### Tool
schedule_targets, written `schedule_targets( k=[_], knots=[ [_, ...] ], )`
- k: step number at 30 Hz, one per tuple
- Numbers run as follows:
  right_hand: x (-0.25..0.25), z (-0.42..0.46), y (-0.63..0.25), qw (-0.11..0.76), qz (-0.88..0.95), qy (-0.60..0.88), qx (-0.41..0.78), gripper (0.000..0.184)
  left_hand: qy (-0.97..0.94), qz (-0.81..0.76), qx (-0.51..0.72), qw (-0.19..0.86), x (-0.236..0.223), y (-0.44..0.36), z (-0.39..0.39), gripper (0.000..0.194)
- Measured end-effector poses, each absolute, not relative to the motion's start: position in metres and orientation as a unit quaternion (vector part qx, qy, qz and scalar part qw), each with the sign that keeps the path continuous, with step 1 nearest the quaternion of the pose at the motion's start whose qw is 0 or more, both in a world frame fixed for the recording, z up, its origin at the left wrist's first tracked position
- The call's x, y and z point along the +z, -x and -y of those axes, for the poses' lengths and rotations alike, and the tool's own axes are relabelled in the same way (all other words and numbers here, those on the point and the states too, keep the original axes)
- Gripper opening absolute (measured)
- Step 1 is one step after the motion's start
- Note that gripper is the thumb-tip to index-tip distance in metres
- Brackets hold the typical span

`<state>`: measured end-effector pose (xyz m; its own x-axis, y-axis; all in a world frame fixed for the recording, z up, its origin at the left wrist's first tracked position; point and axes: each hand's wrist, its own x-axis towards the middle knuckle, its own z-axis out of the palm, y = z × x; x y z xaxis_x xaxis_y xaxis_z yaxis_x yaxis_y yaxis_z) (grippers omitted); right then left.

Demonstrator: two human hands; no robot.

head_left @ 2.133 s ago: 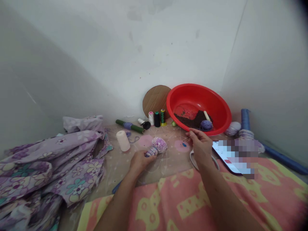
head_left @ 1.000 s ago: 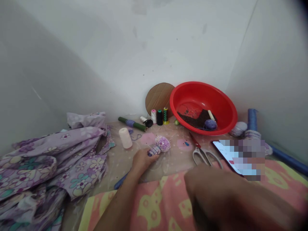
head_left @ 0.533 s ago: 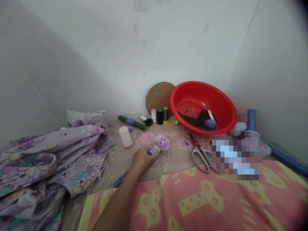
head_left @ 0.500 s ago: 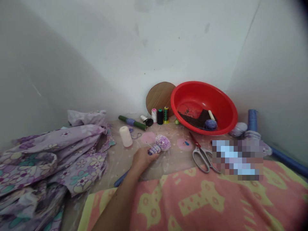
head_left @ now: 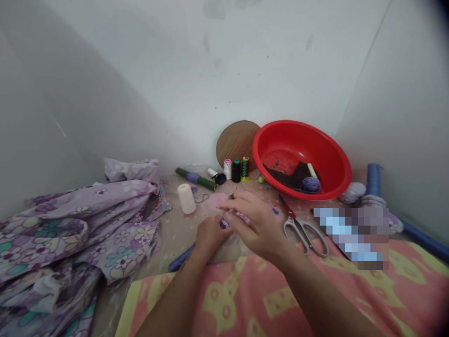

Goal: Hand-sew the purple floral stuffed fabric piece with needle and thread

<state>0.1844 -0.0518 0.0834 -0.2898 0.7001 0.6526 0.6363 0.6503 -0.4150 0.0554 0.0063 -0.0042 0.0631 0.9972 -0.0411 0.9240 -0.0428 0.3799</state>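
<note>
My left hand [head_left: 212, 234] is closed around a small purple-and-white patterned cloth bundle [head_left: 242, 217], mostly hidden now; earlier it showed a rounded end and a yarn-wrapped neck. My right hand [head_left: 254, 224] lies over the bundle from the right, its fingers pointing left and bent close together. Thumb and forefinger come near each other beside the left hand; anything between them is too small to make out. Left of the hands stands a white cone of thread [head_left: 186, 199]. Scissors with grey handles [head_left: 304, 234] lie to the right.
A red basin [head_left: 301, 133] leans at the back, holding dark material and a purple yarn ball [head_left: 311, 184]. Several thread spools [head_left: 236, 170] stand before a cardboard disc [head_left: 234, 140]. Floral cloth [head_left: 122, 234] is heaped left; a pink-and-yellow towel [head_left: 252, 299] covers the front.
My right hand has come into view from the lower right and reached over the bundle. The left hand keeps its hold. The view has shifted slightly.
</note>
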Motion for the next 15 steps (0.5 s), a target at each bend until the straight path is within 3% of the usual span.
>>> schedule_targets(
  k=[4, 7, 15],
  knots=[
    [0.048, 0.008, -0.182, 0.238, 0.805, 0.541, -0.055, 0.015, -0.740, -0.658, 0.111, 0.084, -0.014, -0.057, -0.009, 0.038],
    [0.028, -0.007, -0.180, 0.152, 0.816, 0.549, -0.100, 0.019, -0.746, -0.655, 0.095, 0.068, -0.019, -0.058, -0.011, 0.037],
    [0.019, -0.008, -0.170, 0.121, 0.843, 0.508, -0.129, 0.018, -0.766, -0.633, 0.102, 0.054, -0.018, -0.056, -0.008, 0.031]
  ],
)
